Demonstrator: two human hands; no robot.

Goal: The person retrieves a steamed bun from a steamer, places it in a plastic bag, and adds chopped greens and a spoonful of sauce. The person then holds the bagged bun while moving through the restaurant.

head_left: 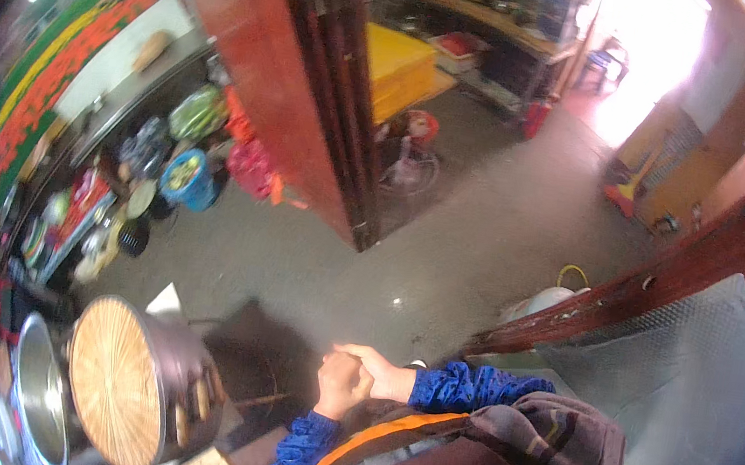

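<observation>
Two hands are meeting in front of you: your left hand [342, 390] is curling closed and your right hand [386, 380] is folding over it, with no object showing between them. The nearest large thing, a dark pot [180, 339] under a round woven lid [115, 384], is standing at the near left, apart from both hands. A thin stick [261, 399] is jutting out between pot and hands, so a careless turn left could be snagging your loose blue sleeve [298, 453]; the same swing could be knocking the lid askew if it is merely resting there. The lid is hiding whatever the pot is holding. Just left of it, a wide metal basin [46, 392] is showing shiny metal inside. Farther off on the left, a blue bucket [199, 194] is holding pale green pieces, too blurred to identify, and a green plastic bag [200, 113] is bulging beside it. Beyond the post [321, 85], a pale tub [464, 59] is carrying something red.
</observation>
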